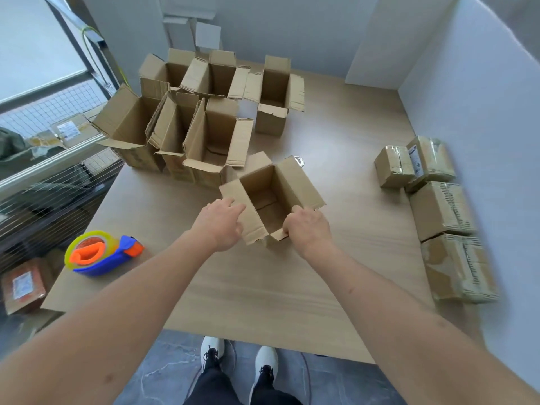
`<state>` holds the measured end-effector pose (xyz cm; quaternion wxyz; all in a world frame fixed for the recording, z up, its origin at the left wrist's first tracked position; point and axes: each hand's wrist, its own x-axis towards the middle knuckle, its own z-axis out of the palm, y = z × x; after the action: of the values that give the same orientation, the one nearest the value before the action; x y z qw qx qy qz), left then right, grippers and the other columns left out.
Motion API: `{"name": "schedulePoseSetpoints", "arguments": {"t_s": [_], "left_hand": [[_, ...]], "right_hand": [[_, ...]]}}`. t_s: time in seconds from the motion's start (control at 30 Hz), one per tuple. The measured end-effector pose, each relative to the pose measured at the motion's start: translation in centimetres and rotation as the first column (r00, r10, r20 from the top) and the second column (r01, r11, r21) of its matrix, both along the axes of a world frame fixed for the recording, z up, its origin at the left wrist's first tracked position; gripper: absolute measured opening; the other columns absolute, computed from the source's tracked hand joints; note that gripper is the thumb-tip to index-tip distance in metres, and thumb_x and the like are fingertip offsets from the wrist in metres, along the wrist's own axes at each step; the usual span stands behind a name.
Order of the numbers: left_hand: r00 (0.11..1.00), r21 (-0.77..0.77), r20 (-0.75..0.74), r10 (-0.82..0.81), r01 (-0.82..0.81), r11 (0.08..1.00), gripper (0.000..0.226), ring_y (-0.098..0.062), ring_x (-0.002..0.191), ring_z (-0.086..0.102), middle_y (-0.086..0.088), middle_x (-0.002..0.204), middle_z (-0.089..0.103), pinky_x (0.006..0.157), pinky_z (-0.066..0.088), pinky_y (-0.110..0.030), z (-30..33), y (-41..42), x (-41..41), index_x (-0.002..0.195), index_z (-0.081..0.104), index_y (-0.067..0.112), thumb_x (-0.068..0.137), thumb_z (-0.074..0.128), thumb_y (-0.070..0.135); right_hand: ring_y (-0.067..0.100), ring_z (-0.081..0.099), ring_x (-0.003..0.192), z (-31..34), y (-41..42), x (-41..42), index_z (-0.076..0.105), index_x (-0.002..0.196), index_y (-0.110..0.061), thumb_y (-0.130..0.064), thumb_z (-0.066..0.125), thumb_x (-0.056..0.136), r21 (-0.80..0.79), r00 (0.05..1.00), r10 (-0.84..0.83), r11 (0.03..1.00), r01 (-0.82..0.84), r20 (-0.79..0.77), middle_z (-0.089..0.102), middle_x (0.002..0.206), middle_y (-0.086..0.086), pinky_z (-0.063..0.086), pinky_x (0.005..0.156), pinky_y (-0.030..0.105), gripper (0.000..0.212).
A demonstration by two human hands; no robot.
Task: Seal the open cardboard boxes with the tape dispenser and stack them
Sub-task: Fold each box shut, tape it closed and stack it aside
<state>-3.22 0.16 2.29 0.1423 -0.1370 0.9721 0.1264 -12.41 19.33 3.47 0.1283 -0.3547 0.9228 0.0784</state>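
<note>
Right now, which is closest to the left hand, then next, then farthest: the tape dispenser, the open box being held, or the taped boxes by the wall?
1. Open box, touching the left hand.
2. Tape dispenser, to its left.
3. Taped boxes, far right by the wall.

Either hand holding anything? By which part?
Right hand grips the open box's near-right flap. Left hand rests on its left flap, fingers straight.

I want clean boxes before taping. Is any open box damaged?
Yes. The open box at the far right of the group has ragged, torn flap edges. The box in both hands looks intact.
</note>
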Motion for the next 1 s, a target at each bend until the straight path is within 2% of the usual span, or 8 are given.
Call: {"name": "schedulePoseSetpoints", "arguments": {"t_s": [0.17, 0.3, 0.4, 0.5, 0.67, 0.77, 0.87, 1.0], "left_hand": [[1.000, -0.044, 0.027, 0.009, -0.008, 0.999, 0.052, -0.036, 0.147, 0.028, -0.012, 0.164, 0.026, 0.120, 0.030, -0.047, -0.6, 2.5, 1.4, 0.153, 0.042, 0.030, 0.102, 0.045, 0.037], [0.986, -0.143, 0.079, 0.146, -0.133, 0.981, 0.046, -0.047, 0.150, 0.015, -0.020, 0.165, 0.018, 0.124, 0.018, -0.053, -1.3, 3.1, 3.1, 0.145, 0.048, 0.033, 0.099, 0.048, 0.033], [0.924, -0.056, 0.137, 0.356, -0.352, 0.934, 0.038, -0.047, 0.139, 0.032, -0.018, 0.152, 0.029, 0.116, 0.032, -0.054, -1.7, 3.1, 4.9, 0.134, 0.053, 0.032, 0.096, 0.054, 0.034], [0.856, 0.115, 0.205, 0.475, -0.503, 0.857, 0.057, -0.041, 0.113, 0.056, -0.017, 0.133, 0.039, 0.097, 0.047, -0.044, -2.2, 3.1, 6.9, 0.142, 0.043, 0.022, 0.094, 0.067, 0.041], [0.792, 0.341, 0.087, 0.604, -0.594, 0.729, 0.095, -0.038, 0.123, 0.052, -0.016, 0.135, 0.043, 0.100, 0.046, -0.045, -2.4, 2.3, 8.8, 0.154, 0.026, 0.019, 0.081, 0.087, 0.021], [0.837, 0.307, 0.004, 0.547, -0.522, 0.796, 0.093, -0.037, 0.132, 0.048, -0.015, 0.141, 0.047, 0.102, 0.046, -0.045, -2.0, 0.7, 9.6, 0.159, 0.020, 0.017, 0.085, 0.076, 0.007], [0.898, 0.216, -0.061, 0.435, -0.414, 0.885, 0.069, -0.035, 0.120, 0.055, -0.012, 0.125, 0.054, 0.086, 0.047, -0.038, -1.9, -1.6, 10.7, 0.146, 0.039, 0.020, 0.084, 0.062, 0.004], [0.927, 0.198, 0.008, 0.376, -0.370, 0.908, 0.086, -0.031, 0.118, 0.057, -0.010, 0.131, 0.050, 0.095, 0.052, -0.040, -3.2, -5.1, 12.4, 0.160, 0.018, 0.033, 0.091, 0.069, 0.034]], "right_hand": [[0.027, 0.050, 0.111, 0.0, 4.3, 1.2, 0.072, 0.106, -0.015, -0.002, 0.059, 0.090, -0.081, 0.998, 0.042, 0.996, -0.038, 0.046, 0.052, 0.117, 0.003, 0.033, 0.075, 0.028, 0.025], [0.027, 0.052, 0.116, 0.3, 6.3, 1.4, 0.067, 0.102, -0.010, -0.002, 0.061, 0.089, -0.131, 0.987, 0.073, 0.990, -0.054, 0.146, 0.048, 0.130, 0.002, 0.049, 0.081, 0.035, 0.017], [0.029, 0.038, 0.140, -0.2, 6.7, 2.0, 0.072, 0.091, -0.016, -0.001, 0.064, 0.089, -0.137, 0.977, 0.181, 0.977, -0.164, 0.117, 0.035, 0.153, 0.006, 0.047, 0.086, 0.033, 0.017], [0.026, 0.009, 0.156, -1.1, 6.0, 2.9, 0.073, 0.084, -0.021, -0.005, 0.071, 0.088, -0.179, 0.978, 0.161, 0.974, -0.136, 0.131, 0.012, 0.169, 0.003, 0.049, 0.098, 0.036, 0.017], [0.027, 0.022, 0.150, -2.9, 3.9, 5.1, 0.067, 0.076, -0.018, 0.002, 0.066, 0.086, -0.283, 0.947, 0.064, 0.959, 0.029, 0.316, 0.008, 0.169, 0.001, 0.051, 0.092, 0.036, 0.022], [0.030, 0.031, 0.145, -3.4, 1.6, 6.6, 0.065, 0.074, -0.017, 0.000, 0.064, 0.086, -0.356, 0.929, 0.094, 0.934, 0.043, 0.359, 0.011, 0.168, 0.004, 0.050, 0.095, 0.037, 0.021], [0.034, 0.031, 0.147, -3.7, -1.5, 8.1, 0.075, 0.086, -0.020, -0.004, 0.064, 0.091, -0.390, 0.922, 0.144, 0.921, 0.008, 0.359, 0.010, 0.169, 0.009, 0.044, 0.103, 0.032, 0.019], [0.030, 0.019, 0.153, -4.3, -4.6, 9.3, 0.077, 0.108, -0.027, -0.012, 0.056, 0.101, -0.366, 0.924, 0.134, 0.930, 0.007, 0.358, 0.007, 0.170, 0.007, 0.037, 0.116, 0.036, 0.027]]}}
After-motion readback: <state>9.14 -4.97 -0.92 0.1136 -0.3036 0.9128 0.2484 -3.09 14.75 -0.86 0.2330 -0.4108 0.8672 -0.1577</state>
